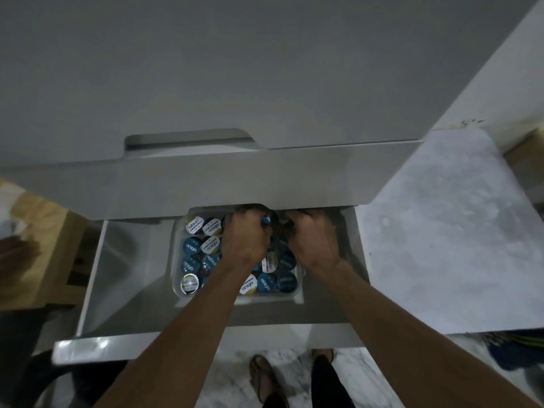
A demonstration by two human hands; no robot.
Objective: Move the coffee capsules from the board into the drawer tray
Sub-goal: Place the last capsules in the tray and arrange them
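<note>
A clear plastic tray [176, 278] sits inside the open white drawer [123, 266] and holds several coffee capsules [192, 246] with blue and white lids. Both my hands reach into the tray's far end, under the counter edge. My left hand [245, 237] is curled around a blue-lidded capsule [267, 220] that shows at its fingertips. My right hand [312, 235] is curled too, with its fingers down among the capsules; whether it holds one is hidden. The board does not show.
A white counter top [265, 69] overhangs the drawer's back. A pale marble-like surface [441, 231] lies to the right, a wooden piece [38, 231] to the left. The drawer front [97, 347] juts toward me. My feet [260, 375] stand on marble floor below.
</note>
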